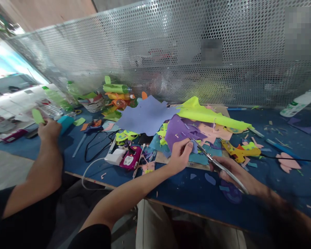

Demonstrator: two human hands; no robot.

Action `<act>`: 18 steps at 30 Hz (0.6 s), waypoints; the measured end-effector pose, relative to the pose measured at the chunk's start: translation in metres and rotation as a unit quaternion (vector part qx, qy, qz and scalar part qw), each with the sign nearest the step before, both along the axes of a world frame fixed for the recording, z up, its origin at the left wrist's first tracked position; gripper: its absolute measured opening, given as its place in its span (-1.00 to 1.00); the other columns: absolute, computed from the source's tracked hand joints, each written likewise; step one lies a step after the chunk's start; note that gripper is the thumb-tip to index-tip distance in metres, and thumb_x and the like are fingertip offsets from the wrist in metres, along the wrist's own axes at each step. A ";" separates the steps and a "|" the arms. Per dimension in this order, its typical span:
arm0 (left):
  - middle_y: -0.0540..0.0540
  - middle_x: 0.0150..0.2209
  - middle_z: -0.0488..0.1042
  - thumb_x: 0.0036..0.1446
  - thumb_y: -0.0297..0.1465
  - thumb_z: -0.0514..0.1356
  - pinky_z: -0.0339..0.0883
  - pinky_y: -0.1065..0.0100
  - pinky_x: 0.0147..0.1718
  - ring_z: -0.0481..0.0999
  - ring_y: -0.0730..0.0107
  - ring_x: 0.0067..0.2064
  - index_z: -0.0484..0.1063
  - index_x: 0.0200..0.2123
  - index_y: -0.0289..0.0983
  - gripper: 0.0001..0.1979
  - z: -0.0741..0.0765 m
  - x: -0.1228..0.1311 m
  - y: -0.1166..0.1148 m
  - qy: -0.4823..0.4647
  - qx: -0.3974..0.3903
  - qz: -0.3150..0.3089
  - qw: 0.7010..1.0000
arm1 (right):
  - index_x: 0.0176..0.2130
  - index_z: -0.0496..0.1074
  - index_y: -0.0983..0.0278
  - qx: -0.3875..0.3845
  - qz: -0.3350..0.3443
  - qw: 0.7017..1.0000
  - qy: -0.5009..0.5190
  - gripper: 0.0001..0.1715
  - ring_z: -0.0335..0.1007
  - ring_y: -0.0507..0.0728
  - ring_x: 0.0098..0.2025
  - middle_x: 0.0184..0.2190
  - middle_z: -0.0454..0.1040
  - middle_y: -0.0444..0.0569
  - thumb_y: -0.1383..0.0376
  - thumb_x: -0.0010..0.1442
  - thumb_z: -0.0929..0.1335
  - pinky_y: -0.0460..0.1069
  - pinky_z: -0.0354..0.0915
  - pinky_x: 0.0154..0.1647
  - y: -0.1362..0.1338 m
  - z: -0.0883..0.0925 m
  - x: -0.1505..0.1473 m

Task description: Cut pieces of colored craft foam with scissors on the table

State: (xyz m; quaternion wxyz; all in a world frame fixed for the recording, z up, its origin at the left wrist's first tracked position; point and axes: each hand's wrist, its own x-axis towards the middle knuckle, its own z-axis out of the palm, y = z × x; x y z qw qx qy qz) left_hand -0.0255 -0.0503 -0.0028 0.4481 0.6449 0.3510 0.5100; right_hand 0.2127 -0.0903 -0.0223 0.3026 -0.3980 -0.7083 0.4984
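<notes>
Scrap at the scissor tips, just above the blue table [191,193].
The left hand [180,155] pinches a small purple paper scrap [195,145] between thumb and fingers. The right hand [234,174] is closed around the scissors [215,162], whose blade tips meet the scrap's right edge. At far left, a co-worker's hand [49,129] holds a green piece [37,116].

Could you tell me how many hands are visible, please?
3: left hand pinching a paper piece at centre, right hand gripping scissors, another person's hand holding a green scrap far left.
</notes>
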 end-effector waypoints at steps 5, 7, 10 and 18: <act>0.01 -0.56 0.02 0.36 0.02 0.05 -0.11 0.27 -0.46 -0.01 0.41 -0.48 0.11 -0.57 -0.21 -0.44 0.002 0.000 -0.002 0.027 0.004 0.004 1.000 | -0.27 0.49 0.06 -0.108 -0.003 0.993 0.044 -0.40 0.10 0.02 -0.59 -0.49 0.33 -0.12 -0.33 -0.02 0.37 -0.05 0.17 -0.66 -0.005 0.006 -0.004; 0.00 -0.57 0.03 0.35 0.04 0.05 -0.11 0.27 -0.46 -0.01 0.40 -0.48 0.14 -0.57 -0.20 -0.44 0.002 0.001 -0.003 0.038 0.008 0.008 0.999 | -0.29 0.49 0.05 -0.122 0.003 0.991 0.053 -0.40 0.06 0.01 -0.60 -0.52 0.28 -0.15 -0.34 -0.05 0.38 -0.05 0.15 -0.66 -0.006 0.006 -0.006; 0.00 -0.57 0.02 0.35 0.06 0.03 -0.10 0.27 -0.46 -0.01 0.39 -0.48 0.13 -0.56 -0.20 -0.44 0.002 0.002 -0.004 0.050 0.013 0.010 0.999 | -0.33 0.47 0.06 -0.122 0.011 0.991 0.054 -0.39 0.04 0.01 -0.60 -0.52 0.26 -0.15 -0.35 -0.06 0.37 -0.04 0.15 -0.65 -0.006 0.010 -0.008; 0.00 -0.57 0.01 0.37 -0.01 0.05 -0.06 0.27 -0.46 -0.02 0.41 -0.48 0.09 -0.58 -0.22 -0.45 0.001 0.003 -0.006 0.062 0.022 0.013 0.998 | -0.27 0.47 0.05 -0.021 -0.013 1.000 0.013 -0.51 0.24 0.09 -0.50 -0.42 0.40 -0.08 -0.25 0.08 0.36 0.01 0.27 -0.56 -0.006 0.006 -0.006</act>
